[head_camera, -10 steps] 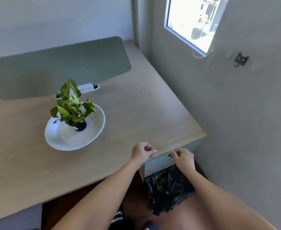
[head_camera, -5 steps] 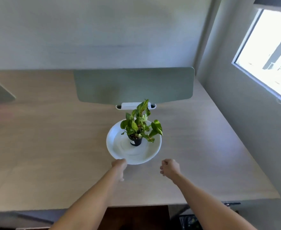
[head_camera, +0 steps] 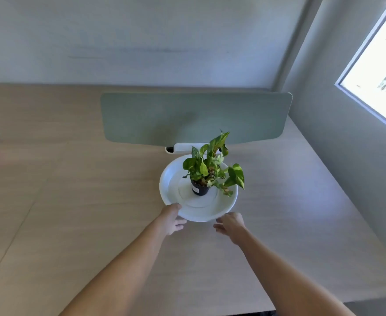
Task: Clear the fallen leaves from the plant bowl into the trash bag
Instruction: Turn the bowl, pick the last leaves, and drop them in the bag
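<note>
**A:** Starting closest to us, what are the hands doing?

**B:** Both forearms reach out over the desk [head_camera: 73,224]. The left hand [head_camera: 172,218] is at the near-left rim of the white bowl [head_camera: 176,176], thumb up against the edge and fingers loosely spread beneath it. It touches the rim, but I cannot tell whether it has a real grip. The right hand [head_camera: 230,225] is open, fingers relaxed, just short of the near-right rim and holding nothing.

**A:** And the bowl itself?

**B:** It sits on the desk just beyond the hands, with a small black pot [head_camera: 200,189] standing near its middle and the leafy plant [head_camera: 210,165] rising from that. A few stems droop over the right side. I can't pick out loose leaves on the white floor of the bowl; it looks bare from here.

**A:** Behind it?

**B:** A white bracket [head_camera: 182,148] holding a grey-green divider panel [head_camera: 194,117], then the wall, with a window [head_camera: 383,65] to the right. The trash bag is out of view.

**A:** So which step is this?

**B:** I'd judge it as taking hold of the bowl. Next the right hand should close on the rim opposite the left, and any lift must stay level, or the pot could slide.
</note>
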